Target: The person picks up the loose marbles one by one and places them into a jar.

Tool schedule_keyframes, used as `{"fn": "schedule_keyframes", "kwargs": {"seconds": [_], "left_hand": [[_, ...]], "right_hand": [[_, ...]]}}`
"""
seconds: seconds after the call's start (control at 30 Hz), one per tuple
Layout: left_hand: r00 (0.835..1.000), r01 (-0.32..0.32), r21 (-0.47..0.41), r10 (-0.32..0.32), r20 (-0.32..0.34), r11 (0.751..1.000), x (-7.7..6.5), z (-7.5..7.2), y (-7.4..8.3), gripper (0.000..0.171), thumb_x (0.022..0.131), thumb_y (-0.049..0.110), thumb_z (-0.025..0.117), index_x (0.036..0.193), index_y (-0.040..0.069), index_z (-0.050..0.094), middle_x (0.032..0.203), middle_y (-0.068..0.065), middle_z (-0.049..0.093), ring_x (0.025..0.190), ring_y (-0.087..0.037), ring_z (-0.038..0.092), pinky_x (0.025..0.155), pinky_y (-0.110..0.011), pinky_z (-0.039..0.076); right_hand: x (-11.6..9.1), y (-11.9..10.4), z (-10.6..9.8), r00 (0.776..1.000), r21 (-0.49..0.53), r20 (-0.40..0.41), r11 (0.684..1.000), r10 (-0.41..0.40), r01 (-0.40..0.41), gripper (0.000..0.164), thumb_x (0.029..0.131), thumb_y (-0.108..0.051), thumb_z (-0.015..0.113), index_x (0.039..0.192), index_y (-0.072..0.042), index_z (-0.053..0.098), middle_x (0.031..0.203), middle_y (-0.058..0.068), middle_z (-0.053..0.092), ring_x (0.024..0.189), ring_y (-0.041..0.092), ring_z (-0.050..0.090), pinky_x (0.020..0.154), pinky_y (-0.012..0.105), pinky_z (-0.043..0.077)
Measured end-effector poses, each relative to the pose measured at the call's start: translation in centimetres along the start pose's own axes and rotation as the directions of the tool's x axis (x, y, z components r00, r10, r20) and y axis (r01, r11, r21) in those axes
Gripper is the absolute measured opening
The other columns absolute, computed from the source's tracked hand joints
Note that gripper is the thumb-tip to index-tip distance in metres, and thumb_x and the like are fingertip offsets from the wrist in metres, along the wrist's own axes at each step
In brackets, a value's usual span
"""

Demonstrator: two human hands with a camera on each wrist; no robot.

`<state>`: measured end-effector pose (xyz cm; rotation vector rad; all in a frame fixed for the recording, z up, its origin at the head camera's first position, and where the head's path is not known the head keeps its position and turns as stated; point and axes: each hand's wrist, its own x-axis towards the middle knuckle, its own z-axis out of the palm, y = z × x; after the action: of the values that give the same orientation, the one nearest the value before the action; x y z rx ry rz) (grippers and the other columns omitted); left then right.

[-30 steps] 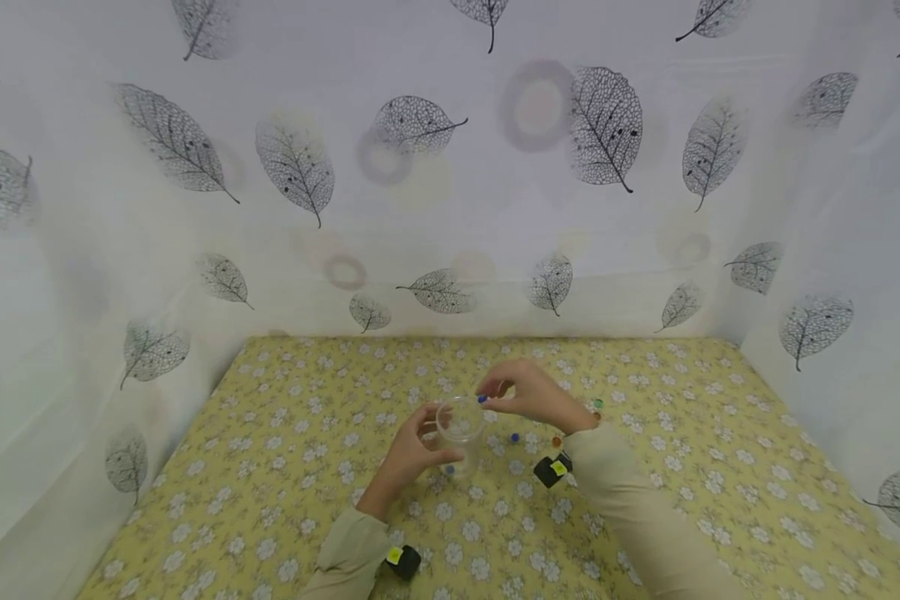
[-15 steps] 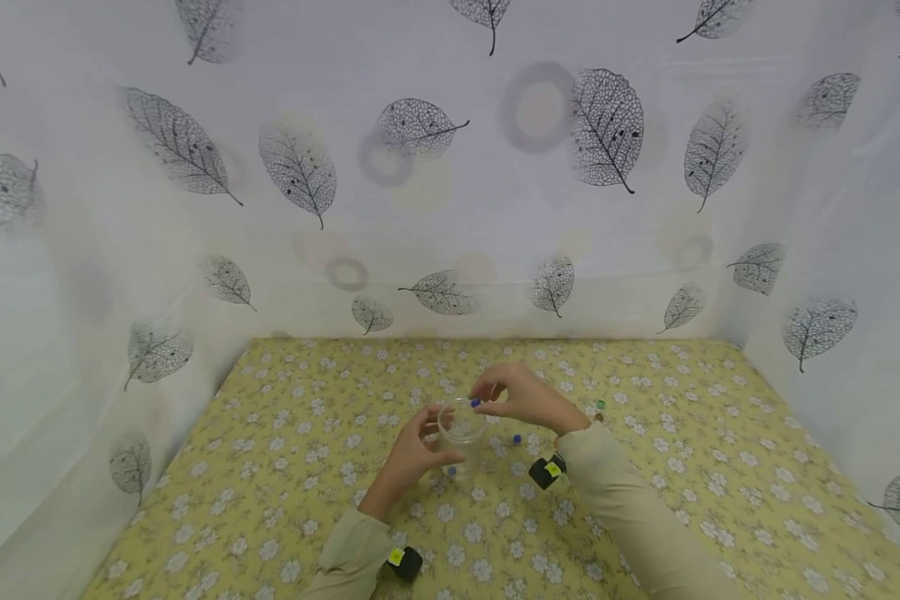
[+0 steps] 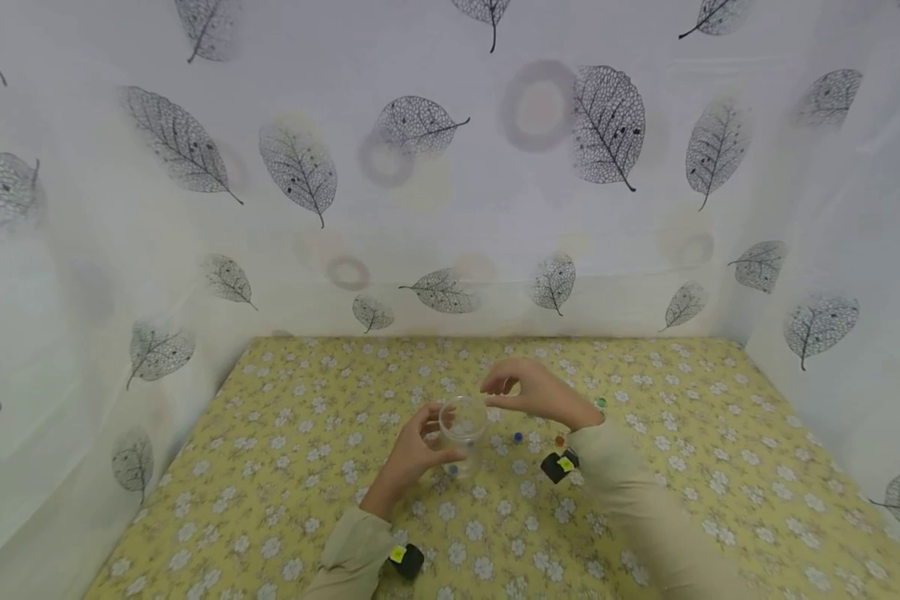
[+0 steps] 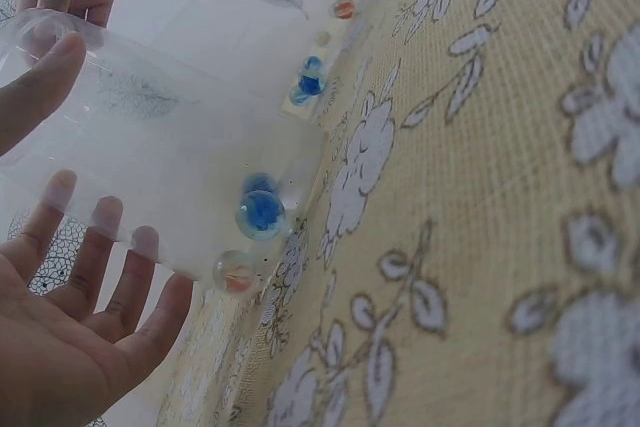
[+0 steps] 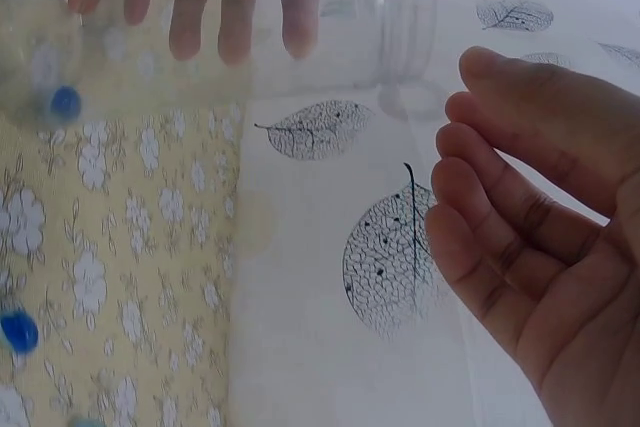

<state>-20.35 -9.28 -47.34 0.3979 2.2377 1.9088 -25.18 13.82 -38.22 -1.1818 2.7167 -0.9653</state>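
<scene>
My left hand (image 3: 414, 448) holds a clear jar (image 3: 465, 446) upright on the table, thumb on the near side and fingers spread along the far side. Inside at the bottom, blue marbles (image 4: 262, 214) and an orange-streaked marble (image 4: 236, 272) show through the wall in the left wrist view. Beside the jar's mouth is my right hand (image 3: 538, 393), fingers loosely bent and nothing between thumb and fingertips, as the right wrist view shows. To the jar's right a loose blue marble (image 3: 518, 437) lies on the cloth.
An orange marble (image 3: 560, 440) lies near the right wrist's black camera (image 3: 557, 467), and a green marble (image 3: 602, 402) farther back. A yellow flowered cloth (image 3: 307, 483) covers the table. White leaf-printed sheets (image 3: 450, 208) hang behind and at both sides.
My right hand brought a blue marble over the jar's mouth, let it go, and drew back to the right with nothing in it. My left hand and the jar stay in place.
</scene>
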Motion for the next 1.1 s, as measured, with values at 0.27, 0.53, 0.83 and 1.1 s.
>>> {"fn": "schedule_keyframes", "kwargs": {"seconds": [0.27, 0.53, 0.83, 1.1], "left_hand": [[0.999, 0.030, -0.006, -0.030, -0.022, 1.000, -0.1, 0.1, 0.2, 0.068, 0.075, 0.016, 0.080, 0.133, 0.009, 0.045, 0.135, -0.017, 0.050, 0.124, -0.033, 0.047, 0.106, -0.048, 0.042], [1.000, 0.021, -0.016, -0.021, 0.003, 1.000, 0.0, -0.1, 0.7, 0.072, 0.074, 0.022, 0.081, 0.134, 0.006, 0.045, 0.136, -0.020, 0.048, 0.125, -0.035, 0.046, 0.107, -0.048, 0.041], [1.000, 0.025, -0.014, -0.024, 0.018, 1.000, 0.0, -0.1, 0.6, 0.073, 0.075, 0.016, 0.080, 0.136, 0.002, 0.042, 0.136, -0.022, 0.046, 0.126, -0.037, 0.046, 0.106, -0.049, 0.041], [1.000, 0.017, -0.010, -0.017, 0.009, 1.000, 0.0, -0.1, 0.3, 0.073, 0.074, 0.024, 0.081, 0.135, 0.005, 0.044, 0.135, -0.019, 0.048, 0.124, -0.034, 0.048, 0.105, -0.047, 0.043]], "right_hand": [[-2.5, 1.2, -1.9, 0.997, -0.019, -0.016, 0.997, 0.073, -0.074, 0.016, 0.088, -0.023, 0.066, 0.101, -0.013, 0.068, 0.095, 0.000, 0.067, 0.081, 0.009, 0.060, 0.076, 0.037, 0.055], [-5.6, 3.9, -2.7, 0.991, -0.052, -0.032, 0.990, 0.132, -0.133, 0.013, 0.087, -0.016, 0.068, 0.098, -0.010, 0.069, 0.090, -0.001, 0.066, 0.078, 0.008, 0.058, 0.075, 0.037, 0.055], [-8.9, 6.8, -2.3, 0.983, -0.035, -0.014, 0.983, 0.182, -0.182, 0.012, 0.086, -0.015, 0.068, 0.095, -0.006, 0.070, 0.084, -0.001, 0.065, 0.073, 0.004, 0.056, 0.067, 0.022, 0.052], [-11.3, 8.2, -1.7, 0.973, -0.049, 0.026, 0.973, 0.227, -0.226, 0.009, 0.087, -0.015, 0.067, 0.094, -0.010, 0.070, 0.084, -0.005, 0.064, 0.072, 0.001, 0.056, 0.064, 0.022, 0.051]]}}
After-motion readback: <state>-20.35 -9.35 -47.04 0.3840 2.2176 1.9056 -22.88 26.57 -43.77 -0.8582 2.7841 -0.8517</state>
